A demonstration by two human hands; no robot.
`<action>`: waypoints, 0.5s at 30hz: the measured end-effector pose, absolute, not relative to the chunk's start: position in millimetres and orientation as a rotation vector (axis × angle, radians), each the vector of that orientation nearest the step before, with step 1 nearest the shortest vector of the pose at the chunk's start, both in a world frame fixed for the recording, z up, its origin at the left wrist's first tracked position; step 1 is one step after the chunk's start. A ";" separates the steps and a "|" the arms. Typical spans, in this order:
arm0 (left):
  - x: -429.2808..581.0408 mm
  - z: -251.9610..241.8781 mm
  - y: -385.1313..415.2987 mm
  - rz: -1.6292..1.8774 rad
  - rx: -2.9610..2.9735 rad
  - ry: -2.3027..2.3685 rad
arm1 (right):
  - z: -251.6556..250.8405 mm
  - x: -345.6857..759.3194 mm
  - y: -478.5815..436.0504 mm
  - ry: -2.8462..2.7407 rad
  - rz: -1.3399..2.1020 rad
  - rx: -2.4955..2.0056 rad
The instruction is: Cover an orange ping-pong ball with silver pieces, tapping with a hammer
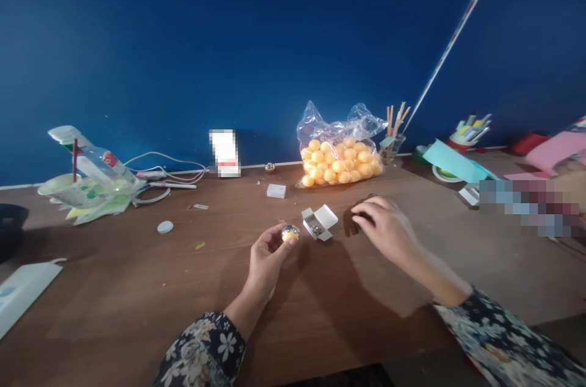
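Note:
My left hand (269, 256) pinches a small yellow ball (291, 234) between thumb and fingers. Shiny silver pieces, which look like thumbtacks, cover the ball's upper side. Just right of the ball lies an opened white carton (319, 222), flaps spread, with silver thumbtacks (315, 230) inside. My right hand (387, 228) hovers above the table to the right of the carton, touching neither it nor the ball. Its fingers are bent and smeared by motion, so whether anything is between them does not show.
Behind are a clear bag of yellow balls (341, 161), a small white box (276, 191) and a silver-studded ball (270, 166). A lit phone (225, 152) leans on the blue wall. Left are a bottle (103, 161), cables and a white lid (165, 227). Another person's blurred arm (572, 188) is at right.

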State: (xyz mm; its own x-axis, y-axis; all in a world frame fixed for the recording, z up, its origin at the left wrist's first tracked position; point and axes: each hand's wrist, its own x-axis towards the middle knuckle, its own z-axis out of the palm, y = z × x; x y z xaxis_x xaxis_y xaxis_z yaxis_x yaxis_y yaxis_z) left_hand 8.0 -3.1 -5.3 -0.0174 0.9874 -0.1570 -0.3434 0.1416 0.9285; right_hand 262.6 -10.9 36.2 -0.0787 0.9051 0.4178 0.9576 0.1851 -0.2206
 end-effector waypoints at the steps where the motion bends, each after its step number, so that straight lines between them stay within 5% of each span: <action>1: 8.0 -5.0 -3.3 1.271 0.823 1.048 | 42.3 249.2 -5.5 -2.084 -0.106 -1.665; 15: 9.1 -4.1 -5.9 1.263 0.819 1.045 | 40.3 187.7 34.4 -2.561 -0.044 -1.707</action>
